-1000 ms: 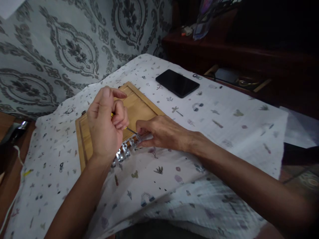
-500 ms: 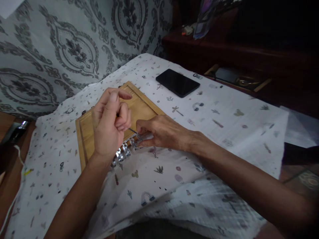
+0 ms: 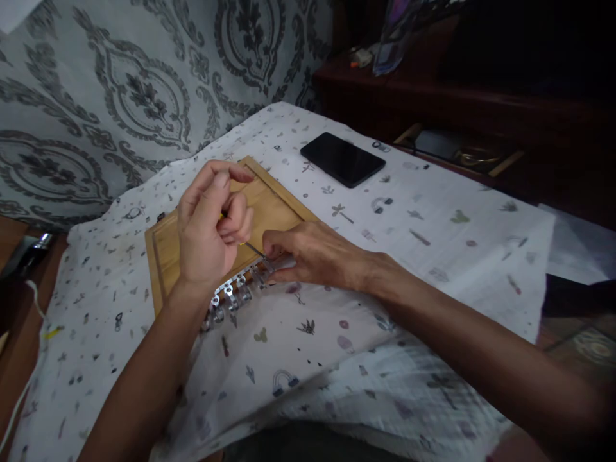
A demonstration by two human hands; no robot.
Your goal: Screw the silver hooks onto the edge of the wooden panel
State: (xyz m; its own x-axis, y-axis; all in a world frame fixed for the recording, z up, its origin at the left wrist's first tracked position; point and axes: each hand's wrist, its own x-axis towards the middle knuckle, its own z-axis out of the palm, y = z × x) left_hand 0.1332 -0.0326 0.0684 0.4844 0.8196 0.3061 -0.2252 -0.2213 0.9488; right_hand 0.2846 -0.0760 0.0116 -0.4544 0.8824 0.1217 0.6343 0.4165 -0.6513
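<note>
In my left hand point(image 3: 208, 224) is a screwdriver, its fingers curled round the yellow handle point(image 3: 222, 215) and the index finger loosely bent above. The thin shaft point(image 3: 255, 250) slants down right to a small metal bracket point(image 3: 267, 263) at the near edge of a wooden board point(image 3: 262, 204). My right hand point(image 3: 312, 256) pinches that bracket between thumb and fingers, which partly hide it. More shiny metal brackets point(image 3: 231, 296), several in a row, line the board's near edge. My left hand and forearm cover part of the board.
A black phone point(image 3: 342, 159) lies beyond the board on the patterned white cloth point(image 3: 409, 256). Behind, at right, stands dark furniture with an open drawer point(image 3: 462, 154). A white cable point(image 3: 36, 366) runs down the left side. Patterned grey fabric point(image 3: 144, 96) rises behind the table.
My left hand has turned slightly and shifted a little up and left, showing more yellow handle and more brackets. My right hand stays at the same bracket.
</note>
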